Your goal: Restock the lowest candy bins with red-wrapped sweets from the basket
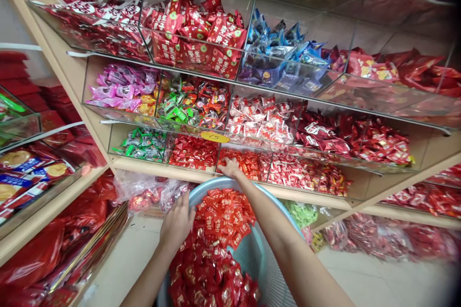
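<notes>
A light blue plastic basket point(284, 211) stands in front of me. In it lie orange-red wrapped candies point(225, 216) at the far side and darker red, shiny wrapped candies point(212, 273) nearer to me. My left hand point(179, 219) lies at the basket's left rim with its fingers stretched out, beside the orange-red candies. Beyond the rim, my right hand point(229, 168) reaches to the front of a lowest-shelf bin of red candies point(248, 164). Its fingers look bent but are small and blurred, so any hold is hidden.
Clear bins of wrapped sweets fill the wooden shelves, including red packets point(201, 33), blue packets point(284, 53) and green candies point(144, 144). A yellow label point(215, 136) marks one shelf. Bagged sweets point(392, 235) lie under the right side; red packages point(46, 254) lie lower left.
</notes>
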{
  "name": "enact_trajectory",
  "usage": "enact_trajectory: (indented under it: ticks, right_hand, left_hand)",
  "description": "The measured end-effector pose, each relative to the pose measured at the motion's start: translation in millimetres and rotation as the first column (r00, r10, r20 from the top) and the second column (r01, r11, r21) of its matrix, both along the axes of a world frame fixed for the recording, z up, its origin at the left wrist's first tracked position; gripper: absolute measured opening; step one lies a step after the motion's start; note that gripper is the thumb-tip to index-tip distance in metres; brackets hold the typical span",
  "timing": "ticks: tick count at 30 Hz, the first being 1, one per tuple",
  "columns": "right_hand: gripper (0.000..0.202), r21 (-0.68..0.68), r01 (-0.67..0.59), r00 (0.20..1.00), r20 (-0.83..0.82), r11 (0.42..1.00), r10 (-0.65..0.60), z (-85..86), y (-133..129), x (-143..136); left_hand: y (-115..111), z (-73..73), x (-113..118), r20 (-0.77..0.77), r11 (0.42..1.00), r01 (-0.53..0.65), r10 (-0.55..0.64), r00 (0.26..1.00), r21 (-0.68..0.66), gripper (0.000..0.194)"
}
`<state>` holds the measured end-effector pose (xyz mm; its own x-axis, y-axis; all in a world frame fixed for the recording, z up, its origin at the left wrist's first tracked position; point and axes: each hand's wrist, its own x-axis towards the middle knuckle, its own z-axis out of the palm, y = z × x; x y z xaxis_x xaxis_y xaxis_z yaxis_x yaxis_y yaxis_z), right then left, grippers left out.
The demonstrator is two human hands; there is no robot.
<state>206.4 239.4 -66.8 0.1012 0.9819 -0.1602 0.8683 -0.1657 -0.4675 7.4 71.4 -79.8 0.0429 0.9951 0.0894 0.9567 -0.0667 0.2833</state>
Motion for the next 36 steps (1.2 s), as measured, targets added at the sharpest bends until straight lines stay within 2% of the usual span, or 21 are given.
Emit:
enact_trajectory:
  ticks: [5,10,18,24,28,36]
  right_hand:
    - [0.046,0.021,-0.033,0.999,0.003,0.999,0.033,-1.6,-1.0,1.2]
    - [0.034,0.112,-0.052,0.998,-0.023,0.992,0.055,-4.4,-2.0,3.3]
    - [0.041,0.106,-0.108,0.984,-0.129,0.988,0.122,-9.0,-1.2,9.5]
    - [0.035,0.171,-0.102,0.87,-0.462,0.98,0.172,-14.8,2.8,16.8]
    - [0.036,0.173,-0.082,0.826,-0.539,0.982,0.164,-14.5,0.9,23.4]
    - [0.041,0.179,0.044,0.746,-0.66,0.983,0.087,-13.9,-2.2,33.2]
  left_hand:
    - [-0.3,1.5,1.1,0.0,1.0,-0.008,0.008,1.0,-0.001,0.048]
    - [-1.2,3.8,1.7,-0.006,1.0,0.0,-0.001,1.0,-0.003,0.048]
    - [-1.0,2.0,2.1,-0.003,1.0,-0.008,0.008,1.0,0.006,0.048]
    - [-1.4,3.0,1.2,0.005,1.0,-0.007,0.006,1.0,0.009,0.046]
    - [-1.7,3.9,1.6,-0.01,1.0,0.003,-0.003,1.0,0.008,0.046]
    - [-0.9,2.4,1.7,-0.021,1.0,0.008,-0.007,1.0,0.01,0.047]
